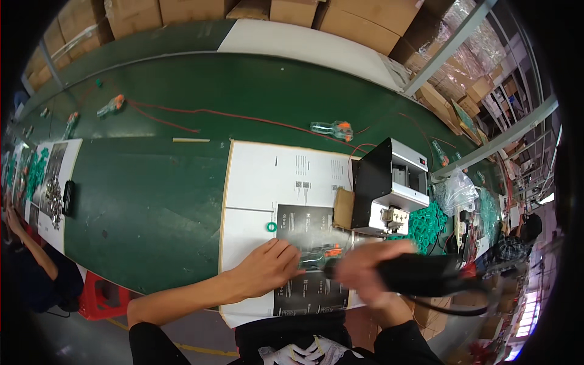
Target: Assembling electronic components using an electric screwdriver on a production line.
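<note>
My left hand (267,267) is closed on the end of a clear teal plastic part with an orange tip (319,255), low over the printed sheet. My right hand (368,274), smeared by motion, is wrapped around a black corded tool (420,274) that looks like an electric screwdriver. Its narrow end points left at the plastic part; whether they touch, I cannot tell. A small green ring (272,227) lies on the sheet just beyond my left hand.
A black and white machine (392,188) stands at the right, beside a pile of green rings (427,225). Flat printed cardboard (249,176) covers the green table (146,207) before me. Farther back lie similar clear and orange parts (333,129) and red wire. Another person's arm (33,246) is at far left.
</note>
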### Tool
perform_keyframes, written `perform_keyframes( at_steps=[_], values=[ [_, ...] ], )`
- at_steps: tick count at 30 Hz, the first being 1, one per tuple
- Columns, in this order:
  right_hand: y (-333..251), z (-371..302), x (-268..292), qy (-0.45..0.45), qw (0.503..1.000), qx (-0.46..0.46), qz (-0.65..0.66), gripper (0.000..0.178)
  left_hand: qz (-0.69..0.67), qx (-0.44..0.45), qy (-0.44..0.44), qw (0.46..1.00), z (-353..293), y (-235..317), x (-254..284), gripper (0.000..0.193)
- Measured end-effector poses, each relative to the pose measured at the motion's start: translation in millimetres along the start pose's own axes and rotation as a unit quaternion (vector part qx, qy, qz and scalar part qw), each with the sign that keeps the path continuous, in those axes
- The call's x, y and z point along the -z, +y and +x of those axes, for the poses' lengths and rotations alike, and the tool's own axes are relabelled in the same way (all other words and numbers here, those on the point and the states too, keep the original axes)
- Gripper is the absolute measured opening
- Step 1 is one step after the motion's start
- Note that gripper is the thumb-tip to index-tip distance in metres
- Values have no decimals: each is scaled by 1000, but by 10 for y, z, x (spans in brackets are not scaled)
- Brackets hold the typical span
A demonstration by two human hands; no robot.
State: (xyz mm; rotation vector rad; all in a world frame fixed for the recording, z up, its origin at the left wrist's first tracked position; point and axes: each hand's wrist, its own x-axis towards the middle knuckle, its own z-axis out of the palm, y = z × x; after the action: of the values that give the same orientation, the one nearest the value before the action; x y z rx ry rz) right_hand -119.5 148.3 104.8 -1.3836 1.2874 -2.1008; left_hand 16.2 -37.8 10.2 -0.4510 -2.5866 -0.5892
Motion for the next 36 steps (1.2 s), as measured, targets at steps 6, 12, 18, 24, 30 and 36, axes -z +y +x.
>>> perform_keyframes(
  at_steps=[6, 12, 18, 24, 30, 36],
  values=[
    [-806, 497, 716, 236, 950, 139, -148, 33, 178, 16, 162, 971, 588, -1264, 850, 31],
    [-546, 562, 893, 327, 907, 92, -247, 30, 307, 330, 167, 877, 107, -3185, 1055, 26],
    [-467, 514, 870, 300, 926, -5, -229, 26, 225, 177, 210, 935, 1001, -2860, 338, 27],
    [-647, 282, 721, 226, 962, -44, -144, 29, 37, 150, 59, 986, 1856, -2289, -557, 33],
    [-796, 94, 517, 164, 980, 28, -108, 38, 57, 126, 46, 989, 1676, -1831, -276, 28],
    [-805, 16, 428, 192, 980, -30, -30, 46, -137, 89, 20, 986, 544, -422, -98, 35]
  ],
)
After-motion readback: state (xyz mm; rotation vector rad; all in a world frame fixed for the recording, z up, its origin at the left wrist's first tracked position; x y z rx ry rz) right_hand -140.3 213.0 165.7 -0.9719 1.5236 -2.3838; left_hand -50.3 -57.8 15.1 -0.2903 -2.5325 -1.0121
